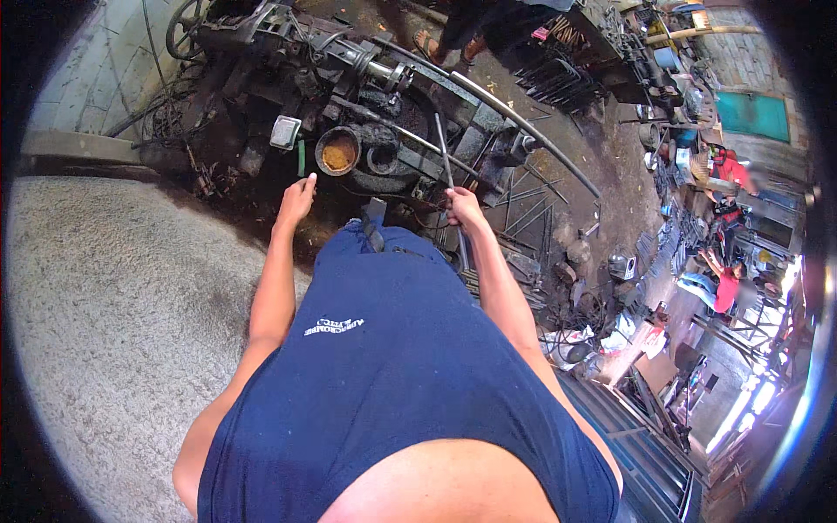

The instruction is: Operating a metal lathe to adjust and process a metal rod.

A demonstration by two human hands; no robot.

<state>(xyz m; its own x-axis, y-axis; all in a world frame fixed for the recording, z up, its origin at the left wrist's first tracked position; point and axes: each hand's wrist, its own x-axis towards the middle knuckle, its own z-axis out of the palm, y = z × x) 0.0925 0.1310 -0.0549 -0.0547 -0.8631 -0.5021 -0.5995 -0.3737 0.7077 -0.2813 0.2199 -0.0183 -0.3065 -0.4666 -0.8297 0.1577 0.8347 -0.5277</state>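
Observation:
My right hand (465,207) is wrapped around a thin metal rod (443,146), which slants up over the greasy machine and runs on below the fist. My left hand (297,200) is held out at the machine's near left side. Its thumb is extended, its other fingers are partly hidden, and I see nothing held in it. A green strip-like piece (302,159) lies just beyond its fingertips, apart or touching I cannot tell. Close to that hand, a round can (338,151) holds orange-brown stuff. The dark lathe-like machine (384,113) bears a shiny metal shaft (375,68).
A squarish pale container (285,132) sits left of the can. A long curved-looking pipe (523,122) crosses the machine's far side. Metal bars (527,205) lie on the floor at right. Another person's foot (427,45) is beyond the machine; people in red (726,289) are far right.

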